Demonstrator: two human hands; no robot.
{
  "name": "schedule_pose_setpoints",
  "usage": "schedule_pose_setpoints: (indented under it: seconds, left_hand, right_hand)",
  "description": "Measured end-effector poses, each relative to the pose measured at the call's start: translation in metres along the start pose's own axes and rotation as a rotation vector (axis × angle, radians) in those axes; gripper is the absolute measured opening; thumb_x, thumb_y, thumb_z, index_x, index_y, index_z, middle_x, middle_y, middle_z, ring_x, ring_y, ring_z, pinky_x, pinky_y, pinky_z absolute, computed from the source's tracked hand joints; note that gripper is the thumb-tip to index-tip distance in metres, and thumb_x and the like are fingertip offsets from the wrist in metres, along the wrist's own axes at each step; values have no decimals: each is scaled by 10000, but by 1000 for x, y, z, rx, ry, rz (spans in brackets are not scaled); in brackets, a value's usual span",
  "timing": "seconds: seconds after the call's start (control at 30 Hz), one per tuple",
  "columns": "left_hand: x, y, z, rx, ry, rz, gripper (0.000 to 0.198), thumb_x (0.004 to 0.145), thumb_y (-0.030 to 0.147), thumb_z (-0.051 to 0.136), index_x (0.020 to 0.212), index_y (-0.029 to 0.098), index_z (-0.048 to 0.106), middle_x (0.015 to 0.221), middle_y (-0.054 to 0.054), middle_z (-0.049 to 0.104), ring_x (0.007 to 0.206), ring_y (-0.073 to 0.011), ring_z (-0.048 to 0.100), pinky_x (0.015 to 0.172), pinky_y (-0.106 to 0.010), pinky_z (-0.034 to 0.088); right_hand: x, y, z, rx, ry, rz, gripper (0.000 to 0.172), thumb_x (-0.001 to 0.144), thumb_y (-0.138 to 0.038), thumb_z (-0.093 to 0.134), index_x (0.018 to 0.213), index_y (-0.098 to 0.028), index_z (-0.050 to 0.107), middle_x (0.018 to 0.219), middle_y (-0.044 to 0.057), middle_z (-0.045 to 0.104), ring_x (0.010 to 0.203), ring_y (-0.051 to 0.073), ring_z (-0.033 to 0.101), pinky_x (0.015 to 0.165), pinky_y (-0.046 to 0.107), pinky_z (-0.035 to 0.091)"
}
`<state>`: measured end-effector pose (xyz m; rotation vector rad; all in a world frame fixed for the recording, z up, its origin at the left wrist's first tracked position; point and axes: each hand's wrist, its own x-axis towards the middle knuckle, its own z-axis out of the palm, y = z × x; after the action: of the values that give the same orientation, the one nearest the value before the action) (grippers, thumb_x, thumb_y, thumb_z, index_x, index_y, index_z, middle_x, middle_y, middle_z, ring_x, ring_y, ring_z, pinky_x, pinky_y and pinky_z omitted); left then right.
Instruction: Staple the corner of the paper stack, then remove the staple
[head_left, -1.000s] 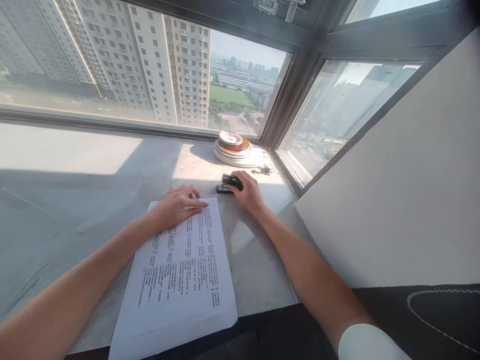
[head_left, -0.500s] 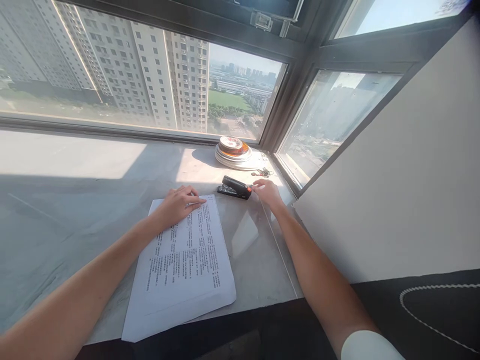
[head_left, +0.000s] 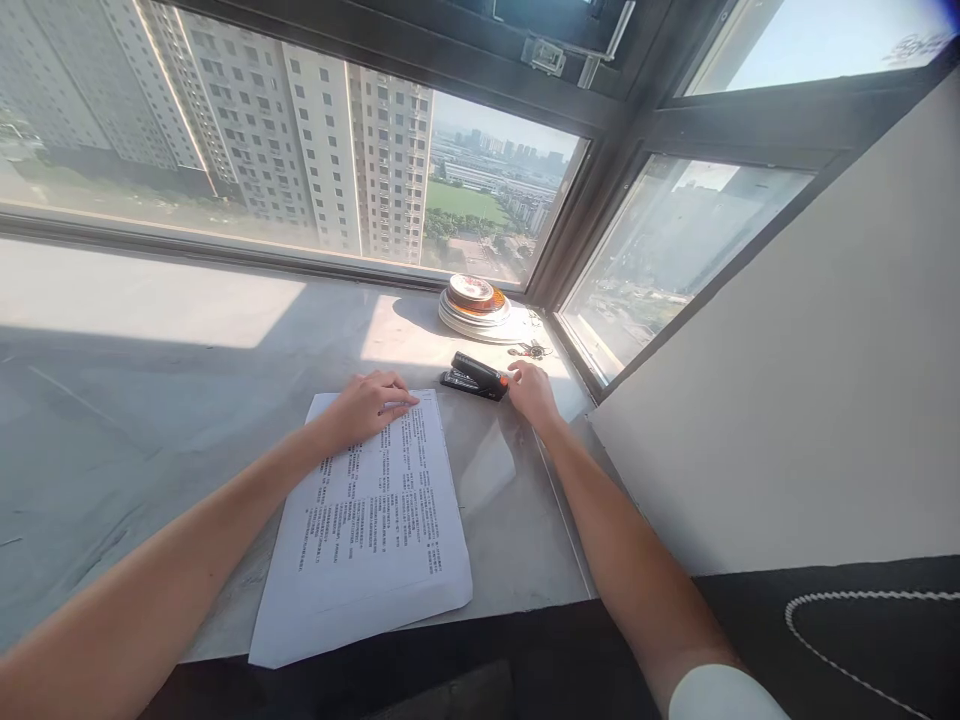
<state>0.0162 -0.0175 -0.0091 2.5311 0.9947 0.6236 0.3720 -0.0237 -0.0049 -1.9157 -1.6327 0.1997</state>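
My left hand (head_left: 373, 405) lies palm-down over the top of a printed paper sheet (head_left: 375, 590), fingers stretched out flat and slightly apart. Dense lines of dark text cover the sheet, and its near end reaches past the ledge's edge. To the right of the paper's top is a black stapler (head_left: 474, 376) with an orange-red spot at its rear end, its upper arm raised over the base at the left. At that rear end, my right hand (head_left: 531, 390) has its fingers curled against the stapler; part of the fingertips is hidden.
A stack of round plates or lids (head_left: 476, 310) stands by the window corner, with a small bunch of keys (head_left: 531, 350) near it. The grey marble-like ledge (head_left: 135, 450) runs along the dark-framed windows. A white wall (head_left: 795, 400) closes off the right side.
My right hand's fingers have drawn in more tightly at the stapler's rear end. The view has shifted slightly; my left hand and the paper have kept their places.
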Motion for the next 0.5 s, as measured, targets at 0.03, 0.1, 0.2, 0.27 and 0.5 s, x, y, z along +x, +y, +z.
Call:
schedule_pose_setpoints:
  seconds: [0.03, 0.1, 0.2, 0.27, 0.5]
  left_hand:
    - [0, 2, 0, -4, -15, 10, 321, 1078, 388, 574, 1225, 311, 849, 1263, -108, 733, 1197, -312, 677, 1124, -591, 458]
    - [0, 4, 0, -9, -49, 29, 310, 1070, 385, 588, 1230, 322, 846, 1284, -102, 731, 1196, -310, 681, 1111, -581, 464]
    - [1, 7, 1, -18, -87, 45, 301, 1058, 397, 605, 1220, 328, 849, 1296, -100, 733, 1190, -316, 686, 1098, -582, 461]
    - [1, 8, 1, -19, -97, 54, 302, 1050, 424, 621, 1228, 331, 847, 1304, -101, 732, 1190, -319, 685, 1099, -581, 457]
    - [-1, 8, -1, 16, -84, 63, 353, 1012, 474, 675, 1293, 327, 829, 1320, -108, 723, 1212, -329, 672, 1118, -569, 454]
  right_hand:
    - [0, -2, -1, 27, 50, -28, 195, 911, -220, 615, 1059, -187, 737, 980, 100, 718, 1018, 286, 646, 868, 394, 511]
    - [-1, -10, -3, 122, 118, -109, 196, 983, -306, 555, 996, -206, 723, 1044, 105, 716, 1030, 271, 637, 909, 406, 518]
    - [-6, -24, -5, 278, 62, -264, 319, 1068, -421, 468, 1012, -225, 713, 1097, 91, 731, 1005, 239, 656, 862, 366, 527]
    - [-11, -31, -2, 291, -35, -329, 301, 1018, -484, 596, 1125, -229, 713, 1151, 87, 746, 1052, 250, 673, 879, 364, 533]
    - [-18, -35, 12, 259, -133, -244, 235, 879, -368, 735, 1071, -236, 702, 973, 12, 773, 914, 225, 685, 858, 354, 511]
